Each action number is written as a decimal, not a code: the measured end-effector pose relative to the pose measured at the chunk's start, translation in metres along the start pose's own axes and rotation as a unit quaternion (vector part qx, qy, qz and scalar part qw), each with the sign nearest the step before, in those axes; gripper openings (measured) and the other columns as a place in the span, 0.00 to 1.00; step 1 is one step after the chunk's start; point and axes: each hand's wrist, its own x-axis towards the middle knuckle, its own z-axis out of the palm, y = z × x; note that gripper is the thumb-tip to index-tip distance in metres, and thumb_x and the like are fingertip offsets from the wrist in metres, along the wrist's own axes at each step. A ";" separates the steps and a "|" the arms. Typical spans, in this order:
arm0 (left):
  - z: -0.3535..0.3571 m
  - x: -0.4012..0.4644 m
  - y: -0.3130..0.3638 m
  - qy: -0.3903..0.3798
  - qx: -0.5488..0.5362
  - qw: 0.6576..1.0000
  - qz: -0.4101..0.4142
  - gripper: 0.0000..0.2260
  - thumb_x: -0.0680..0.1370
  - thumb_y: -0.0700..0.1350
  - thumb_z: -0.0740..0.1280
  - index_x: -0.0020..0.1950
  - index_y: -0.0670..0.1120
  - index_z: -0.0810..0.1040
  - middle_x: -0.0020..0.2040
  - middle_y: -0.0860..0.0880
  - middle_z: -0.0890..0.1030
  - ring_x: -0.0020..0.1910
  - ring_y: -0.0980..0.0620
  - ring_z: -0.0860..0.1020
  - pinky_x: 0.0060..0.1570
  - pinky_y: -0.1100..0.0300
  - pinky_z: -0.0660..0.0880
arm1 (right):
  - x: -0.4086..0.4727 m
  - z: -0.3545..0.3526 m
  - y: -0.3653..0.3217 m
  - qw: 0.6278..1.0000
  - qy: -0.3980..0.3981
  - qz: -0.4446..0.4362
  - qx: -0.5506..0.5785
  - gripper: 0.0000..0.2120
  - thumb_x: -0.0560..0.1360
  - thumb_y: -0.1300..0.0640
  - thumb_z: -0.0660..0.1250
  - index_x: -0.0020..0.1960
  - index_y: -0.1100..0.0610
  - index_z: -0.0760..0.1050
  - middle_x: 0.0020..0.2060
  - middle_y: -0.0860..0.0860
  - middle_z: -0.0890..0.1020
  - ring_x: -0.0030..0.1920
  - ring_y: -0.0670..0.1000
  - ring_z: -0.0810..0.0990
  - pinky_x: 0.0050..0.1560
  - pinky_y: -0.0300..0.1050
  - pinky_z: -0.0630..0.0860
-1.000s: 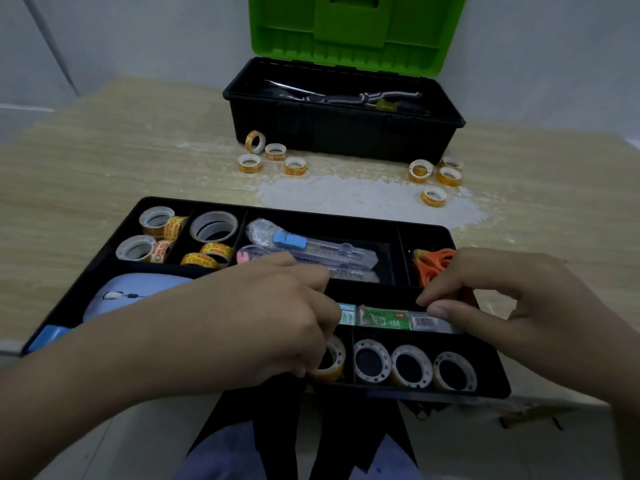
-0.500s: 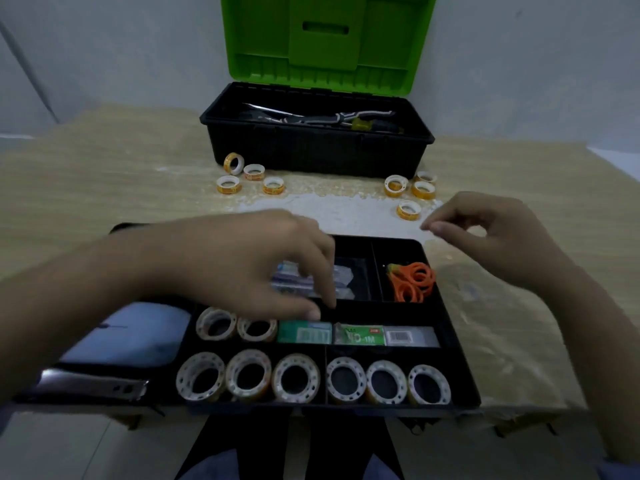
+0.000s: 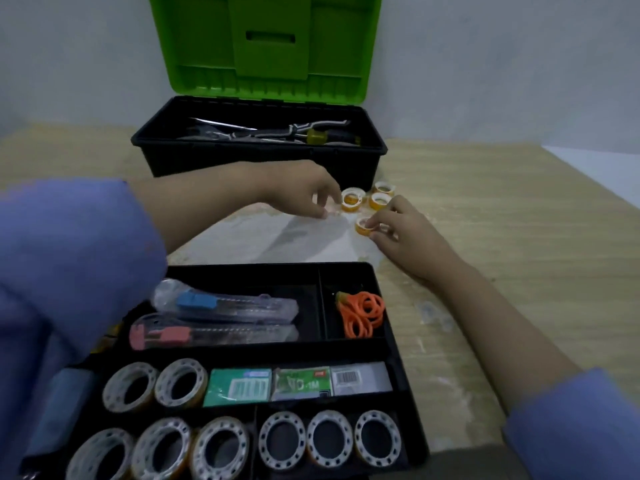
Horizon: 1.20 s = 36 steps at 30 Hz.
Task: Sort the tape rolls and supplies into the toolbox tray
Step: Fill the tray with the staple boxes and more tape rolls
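Note:
The black toolbox tray (image 3: 403, 362) lies close to me, with several large clear tape rolls (image 3: 282, 439) along its front row. Small yellow tape rolls lie on the table in front of the toolbox. My right hand (image 3: 403, 237) pinches one small yellow roll (image 3: 363, 226) between thumb and fingertips. My left hand (image 3: 301, 190) hovers with fingers apart just left of another small roll (image 3: 353, 199), holding nothing. Two more small rolls (image 3: 380, 201) sit right behind.
In the tray lie two clear utility knives (image 3: 225, 304), orange rubber bands (image 3: 362, 315) and staple boxes (image 3: 301, 384). The black toolbox (image 3: 259, 164) with its green lid (image 3: 266, 46) up holds tools. My left sleeve hides the tray's left side.
Both hands left the tray and reached forward to the small yellow rolls near the toolbox. The right hand has taken hold of one roll.

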 end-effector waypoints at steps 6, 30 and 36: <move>0.022 0.039 0.002 0.059 0.002 0.998 0.007 0.11 0.75 0.45 0.68 0.57 0.46 0.77 0.46 0.51 0.75 0.44 0.52 0.74 0.42 0.60 0.68 | 0.001 0.000 0.003 1.000 -0.006 0.022 0.014 0.07 0.72 0.59 0.67 0.49 0.55 0.80 0.46 0.53 0.74 0.46 0.54 0.75 0.48 0.55 0.75; -0.002 -0.077 0.023 0.214 0.007 0.976 0.039 0.03 0.72 0.44 0.72 0.43 0.49 0.80 0.42 0.51 0.79 0.43 0.52 0.70 0.44 0.49 0.72 | -0.035 -0.049 -0.070 0.985 0.031 -0.037 0.163 0.02 0.73 0.56 0.69 0.45 0.49 0.79 0.47 0.50 0.76 0.45 0.45 0.77 0.46 0.33 0.71; 0.000 -0.160 0.046 0.222 -0.111 0.968 0.029 0.03 0.71 0.52 0.70 0.42 0.55 0.78 0.36 0.56 0.72 0.36 0.56 0.71 0.37 0.60 0.68 | -0.103 -0.073 -0.127 0.949 -0.166 -0.176 0.203 0.05 0.72 0.51 0.69 0.46 0.49 0.82 0.49 0.46 0.77 0.51 0.43 0.77 0.50 0.32 0.71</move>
